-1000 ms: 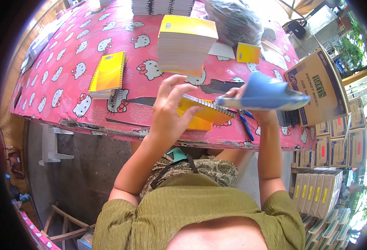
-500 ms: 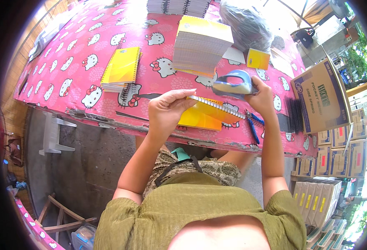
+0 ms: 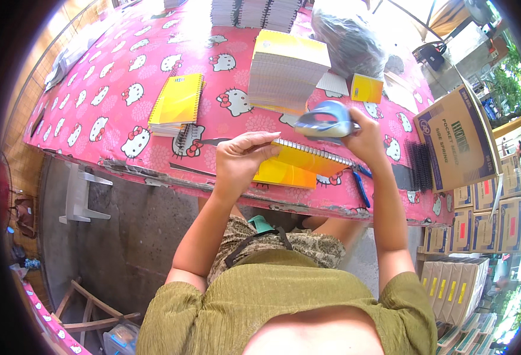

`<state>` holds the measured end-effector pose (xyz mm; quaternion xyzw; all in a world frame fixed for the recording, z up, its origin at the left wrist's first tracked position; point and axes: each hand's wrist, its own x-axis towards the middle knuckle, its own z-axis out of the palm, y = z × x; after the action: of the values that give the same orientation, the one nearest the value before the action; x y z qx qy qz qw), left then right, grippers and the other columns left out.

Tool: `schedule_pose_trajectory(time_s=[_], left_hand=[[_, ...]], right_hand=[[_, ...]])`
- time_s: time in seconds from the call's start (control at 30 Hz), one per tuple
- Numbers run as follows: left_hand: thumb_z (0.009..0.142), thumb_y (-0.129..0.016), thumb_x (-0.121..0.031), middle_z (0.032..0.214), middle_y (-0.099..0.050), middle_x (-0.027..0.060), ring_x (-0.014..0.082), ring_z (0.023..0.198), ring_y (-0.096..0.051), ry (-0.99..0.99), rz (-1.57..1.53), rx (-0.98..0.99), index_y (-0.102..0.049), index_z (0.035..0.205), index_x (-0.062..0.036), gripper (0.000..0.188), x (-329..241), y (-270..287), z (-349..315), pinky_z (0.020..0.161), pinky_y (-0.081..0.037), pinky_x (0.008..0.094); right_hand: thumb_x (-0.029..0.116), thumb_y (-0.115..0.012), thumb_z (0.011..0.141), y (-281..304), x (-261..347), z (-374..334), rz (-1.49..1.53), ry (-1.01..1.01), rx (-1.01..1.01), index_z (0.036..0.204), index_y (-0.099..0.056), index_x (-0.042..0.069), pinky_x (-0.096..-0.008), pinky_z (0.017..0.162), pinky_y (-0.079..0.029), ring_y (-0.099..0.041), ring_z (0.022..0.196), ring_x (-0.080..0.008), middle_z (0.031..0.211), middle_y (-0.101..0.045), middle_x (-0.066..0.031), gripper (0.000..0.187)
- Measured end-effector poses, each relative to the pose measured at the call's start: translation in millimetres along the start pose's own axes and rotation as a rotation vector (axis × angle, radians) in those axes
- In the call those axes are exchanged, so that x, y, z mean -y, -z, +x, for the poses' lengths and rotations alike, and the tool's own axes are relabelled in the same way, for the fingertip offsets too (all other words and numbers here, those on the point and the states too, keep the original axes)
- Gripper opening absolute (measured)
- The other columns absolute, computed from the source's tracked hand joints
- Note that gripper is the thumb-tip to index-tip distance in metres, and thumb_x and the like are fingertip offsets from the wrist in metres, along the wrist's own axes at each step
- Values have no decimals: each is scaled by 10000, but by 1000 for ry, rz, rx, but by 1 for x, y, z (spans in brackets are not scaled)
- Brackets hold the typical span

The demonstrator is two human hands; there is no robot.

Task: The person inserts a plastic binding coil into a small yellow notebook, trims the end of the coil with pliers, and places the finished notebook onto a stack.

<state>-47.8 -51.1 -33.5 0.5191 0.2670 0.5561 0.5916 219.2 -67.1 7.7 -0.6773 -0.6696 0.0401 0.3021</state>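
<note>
And now the swing of the blue looped-handle tool (image 3: 330, 121) has settled: a second ago it's a blur out to the right, now it hangs just beyond the coiled edge of the yellow spiral notebook (image 3: 313, 158), its loop in plain sight. The left hand (image 3: 241, 163), spread loosely a second ago, is closed in a pinch on the notebook's left end. So the notebook looks steadied, with the tool close by; whether the two touch, I can't tell.

The notebook sits tilted at the near edge of the counter (image 3: 231, 127), coil uppermost, between the hands. Left forearm slants up from the near side, fingertips pointing right, thumb underneath. Right forearm rises almost straight, the right hand (image 3: 367, 139) turned left and wrapped around the tool's right end. Blue-handled pliers (image 3: 362, 188) lie just right of the notebook, and the thick yellow-topped stack (image 3: 289, 74) stands beyond.
</note>
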Motion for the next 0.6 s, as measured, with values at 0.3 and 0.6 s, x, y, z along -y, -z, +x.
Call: schedule_pose_trajectory(time_s=[0.3, 0.6], left_hand=[[797, -692, 52, 1025, -643, 99, 159, 973, -594, 72, -226, 195, -579, 1039, -1, 272, -4, -12, 9, 800, -506, 273], [734, -771, -29, 998, -644, 153, 260, 828, -650, -656, 682, 285, -590, 947, -14, 280, -15, -12, -33, 708, -532, 348]], right_hand=[[89, -654, 720, 28, -96, -61, -369, -74, -89, 1186, -530, 40, -444, 942, -426, -501, 1146, -394, 1250, -514, -210, 485], [404, -696, 796, -1, -37, -154, -258, -119, 89, 1271, -455, -16, -475, 1071, -267, -359, 1286, -405, 1373, -407, -217, 678]])
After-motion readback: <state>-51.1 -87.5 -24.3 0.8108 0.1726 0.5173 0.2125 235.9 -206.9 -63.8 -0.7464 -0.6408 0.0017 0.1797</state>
